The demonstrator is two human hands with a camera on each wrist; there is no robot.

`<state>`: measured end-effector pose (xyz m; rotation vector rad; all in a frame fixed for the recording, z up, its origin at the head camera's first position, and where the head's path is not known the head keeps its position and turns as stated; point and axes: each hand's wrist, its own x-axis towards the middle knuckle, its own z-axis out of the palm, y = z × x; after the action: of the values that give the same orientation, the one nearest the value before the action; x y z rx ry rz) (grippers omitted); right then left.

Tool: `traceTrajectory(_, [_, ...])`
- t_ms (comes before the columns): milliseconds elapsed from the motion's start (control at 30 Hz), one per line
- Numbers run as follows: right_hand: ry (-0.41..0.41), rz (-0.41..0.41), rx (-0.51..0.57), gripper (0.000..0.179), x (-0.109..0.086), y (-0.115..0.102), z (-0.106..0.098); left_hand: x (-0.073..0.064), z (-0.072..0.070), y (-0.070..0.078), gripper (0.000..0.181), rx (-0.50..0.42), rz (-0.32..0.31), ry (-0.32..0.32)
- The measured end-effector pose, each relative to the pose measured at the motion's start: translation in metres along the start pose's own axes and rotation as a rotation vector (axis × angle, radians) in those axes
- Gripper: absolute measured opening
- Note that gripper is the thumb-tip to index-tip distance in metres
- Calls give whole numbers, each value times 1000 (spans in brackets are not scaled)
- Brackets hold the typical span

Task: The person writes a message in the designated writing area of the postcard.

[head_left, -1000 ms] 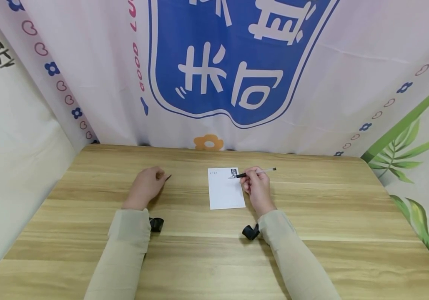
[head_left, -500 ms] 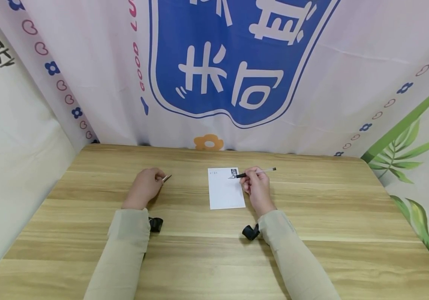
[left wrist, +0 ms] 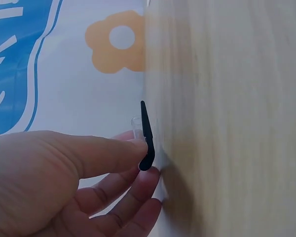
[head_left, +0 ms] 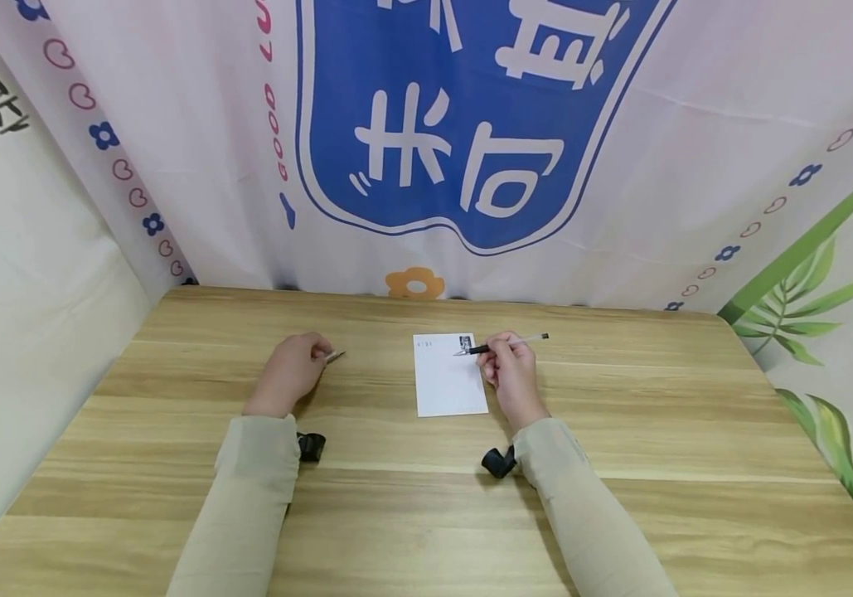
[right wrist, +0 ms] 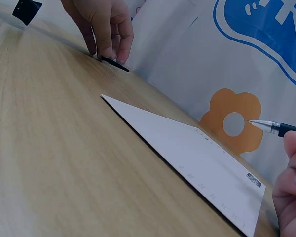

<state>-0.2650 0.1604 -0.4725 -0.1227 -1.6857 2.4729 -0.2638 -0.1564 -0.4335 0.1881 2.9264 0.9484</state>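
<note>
Between thumb and fingers, my left hand (head_left: 288, 373) pinches a pen cap (left wrist: 147, 126), clear with a black clip, low over the table to the left of the paper. My right hand (head_left: 514, 377) holds an uncapped gel pen (right wrist: 271, 127) with a black grip and a clear barrel. In the head view its metal tip points left and overlaps the upper right part of a white postcard (head_left: 448, 385). The right wrist view shows that tip raised above the card. The postcard lies flat, with a small dark printed stamp in its top right corner.
Wood-grain table (head_left: 426, 531) spreads under both arms. Behind its far edge hangs a printed curtain (head_left: 232, 240) with a blue sign and an orange flower. Black wrist cameras (head_left: 312, 448) sit at the inner side of both sleeves.
The pen cap has turned in my left fingers, so more of it shows and its end now sits slightly lower and farther right. My right hand and the pen stay still.
</note>
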Motion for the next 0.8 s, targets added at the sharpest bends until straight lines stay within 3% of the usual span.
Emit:
traceTrajectory(200, [-6, 4, -8, 16, 0, 0, 0, 0, -1, 5, 21, -54, 52, -6])
traceTrajectory(433, [-3, 3, -9, 16, 0, -1, 0, 0, 0, 11, 25, -147, 62, -62])
traceTrajectory(800, [-6, -1, 7, 17, -1, -2, 1, 4, 16, 19, 24, -264, 111, -110])
